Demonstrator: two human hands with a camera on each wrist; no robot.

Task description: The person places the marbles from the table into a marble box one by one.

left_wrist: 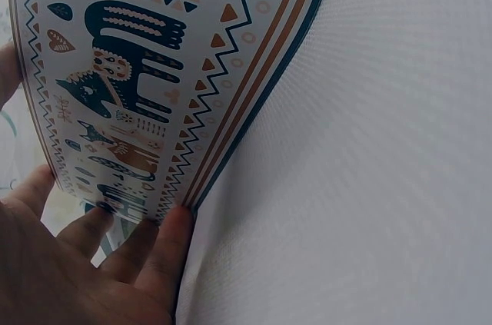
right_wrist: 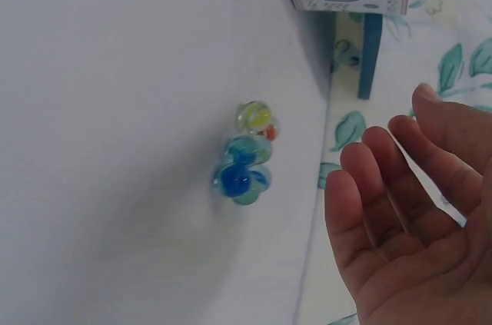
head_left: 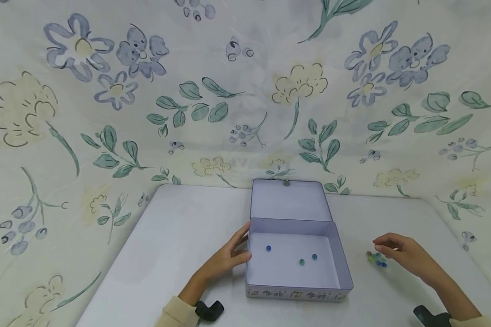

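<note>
An open tin box [head_left: 298, 268] sat on the white counter [head_left: 180, 236], its lid [head_left: 289, 200] tipped back toward twelve o'clock against a flowered cloth [head_left: 147, 104] that hung behind and to both sides. Three marbles [head_left: 302, 261] lay on the box floor: one blue toward nine o'clock, a green and a blue close together nearer the centre.

The left hand [head_left: 229, 256] rested against the box's outer wall at nine o'clock, fingers [left_wrist: 165, 244] straight and slightly apart, their tips pressed flat on the patterned side; the thumb lay near the top rim. In the left wrist view the wall showed animals, zigzags and triangles in dark teal and orange.

At three o'clock of the box, well apart from it, a small cluster of marbles [right_wrist: 246, 160] lay on the counter, touching one another: a blue one, greenish ones, a yellow-tinted one, and one with a spot of orange. The right hand [head_left: 405, 254] hovered just at three o'clock of that cluster, palm open, fingers [right_wrist: 384, 179] relaxed, slightly bent and close together, holding nothing. No finger touched the cluster in the right wrist view.
</note>
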